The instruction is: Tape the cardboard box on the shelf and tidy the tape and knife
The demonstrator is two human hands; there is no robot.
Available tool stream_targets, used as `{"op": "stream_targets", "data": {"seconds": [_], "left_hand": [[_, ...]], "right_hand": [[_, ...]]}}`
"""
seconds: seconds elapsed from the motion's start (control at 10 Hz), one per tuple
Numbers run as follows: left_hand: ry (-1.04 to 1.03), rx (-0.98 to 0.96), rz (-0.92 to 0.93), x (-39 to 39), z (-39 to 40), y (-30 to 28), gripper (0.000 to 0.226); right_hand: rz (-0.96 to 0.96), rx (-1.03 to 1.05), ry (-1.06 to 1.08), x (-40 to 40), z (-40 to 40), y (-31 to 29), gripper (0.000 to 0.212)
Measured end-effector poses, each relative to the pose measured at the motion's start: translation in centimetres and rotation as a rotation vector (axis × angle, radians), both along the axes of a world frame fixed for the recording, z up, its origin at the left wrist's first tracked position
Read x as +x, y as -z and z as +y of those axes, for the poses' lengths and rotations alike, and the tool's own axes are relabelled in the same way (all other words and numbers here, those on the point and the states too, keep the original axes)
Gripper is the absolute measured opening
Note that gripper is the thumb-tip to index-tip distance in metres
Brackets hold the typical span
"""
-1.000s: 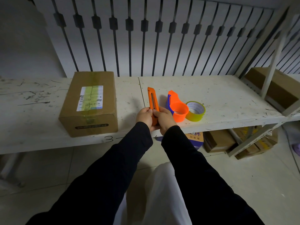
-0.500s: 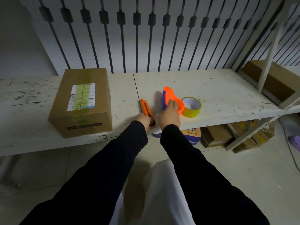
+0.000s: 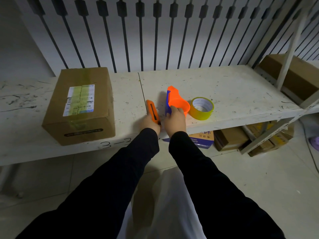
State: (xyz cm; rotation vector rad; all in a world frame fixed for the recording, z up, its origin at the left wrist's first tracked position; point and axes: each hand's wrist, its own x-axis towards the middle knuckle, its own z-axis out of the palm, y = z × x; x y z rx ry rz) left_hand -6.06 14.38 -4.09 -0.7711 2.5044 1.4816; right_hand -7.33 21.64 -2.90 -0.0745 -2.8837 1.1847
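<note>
Item 1: cardboard box (image 3: 79,106), closed, contents not visible, left of centre on the white shelf (image 3: 233,90); yellowish tape runs along its top across a white shipping label (image 3: 80,100), print too small to read. Item 2: orange knife (image 3: 152,112), flat on the shelf at centre, its near end under the left hand (image 3: 149,124), which grips it. Item 3: orange and blue tape dispenser (image 3: 175,102), just right of the knife, grasped at its near end by the right hand (image 3: 175,120). Item 4: yellow tape roll (image 3: 202,108), touching the dispenser's right side. Both arms in black sleeves, extended forward. Shelf edge is handwritten "3-3", partly hidden. Lower right: boxes on the floor (image 3: 231,138) under the shelf, one blue-and-white with unreadable characters.
</note>
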Motion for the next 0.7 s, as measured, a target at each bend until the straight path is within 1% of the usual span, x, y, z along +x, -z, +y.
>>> {"op": "stream_targets", "data": {"seconds": [0.1,0.2,0.3,0.4,0.5,0.6,0.7], "left_hand": [[0.025,-0.137,-0.01,-0.1,0.2,0.1,0.021],[0.045,-0.183,-0.017,-0.1,0.2,0.5,0.007],[0.031,-0.176,0.002,0.0,0.1,0.9,0.006],[-0.005,-0.138,0.032,-0.3,-0.1,1.8,0.011],[-0.03,-0.119,0.024,0.3,0.0,1.0,0.03],[-0.064,-0.11,-0.006,1.1,-0.1,0.4,0.063],[-0.104,-0.076,0.05,1.8,-0.4,-0.8,0.071]], "right_hand": [[0.009,0.002,-0.036,0.1,0.5,0.1,0.03],[0.021,-0.024,-0.038,0.2,1.0,0.0,0.031],[0.001,-0.04,-0.051,0.5,1.1,-0.5,0.032],[-0.012,-0.042,-0.106,0.7,1.0,-0.6,0.034],[-0.042,0.003,-0.139,0.9,1.1,-0.7,0.04],[-0.043,0.004,-0.115,1.0,1.3,-0.8,0.045],[0.012,-0.029,-0.036,1.6,0.7,-1.4,0.046]]}}
